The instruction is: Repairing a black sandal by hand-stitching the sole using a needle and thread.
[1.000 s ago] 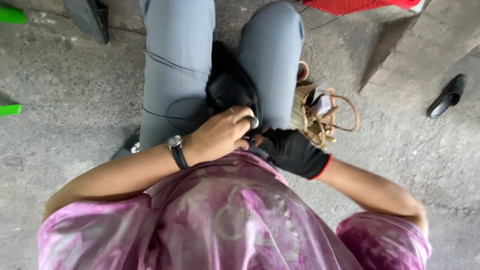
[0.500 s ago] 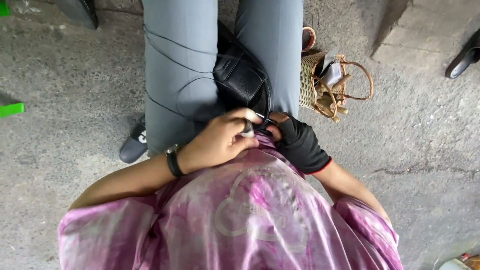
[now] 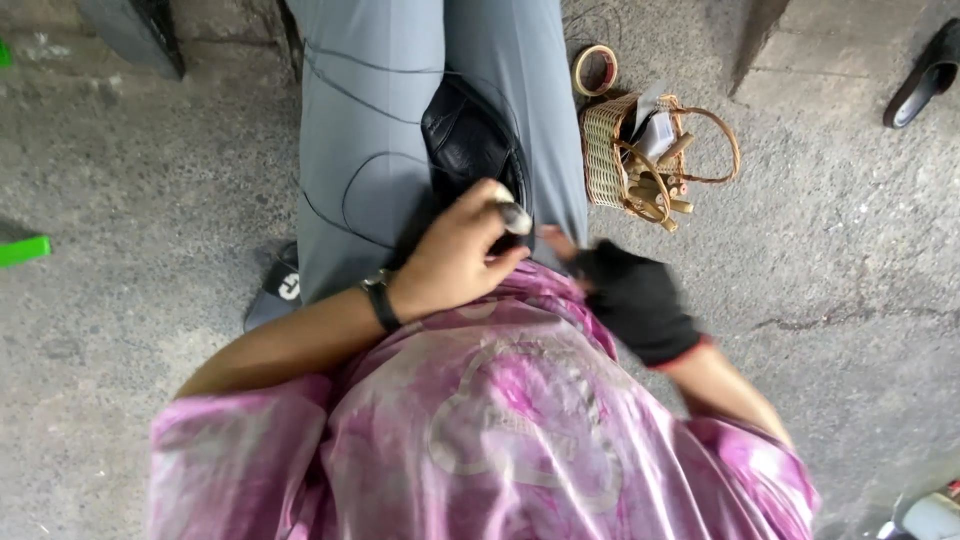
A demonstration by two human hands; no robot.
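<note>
My left hand (image 3: 455,255) pinches a small grey piece (image 3: 515,217) over the black pouch (image 3: 468,140); my gloved right hand (image 3: 630,300) is loosely curled beside it, holding nothing visible.

Wicker basket (image 3: 612,160), tape roll (image 3: 595,70), black sandal (image 3: 925,75)

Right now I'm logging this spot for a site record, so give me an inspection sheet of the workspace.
Surface: rough grey concrete floor, bare and stained.
Job's things: black leather pouch on the grey-trousered lap.
Clutter: woven basket with sticks, tape roll, black shoe, green object.
Grips: left hand pinches a small pale item at the pouch; right hand, in a black glove, beside it.
Cables: nothing seen.
Surroundings: dark block at the top left.
</note>
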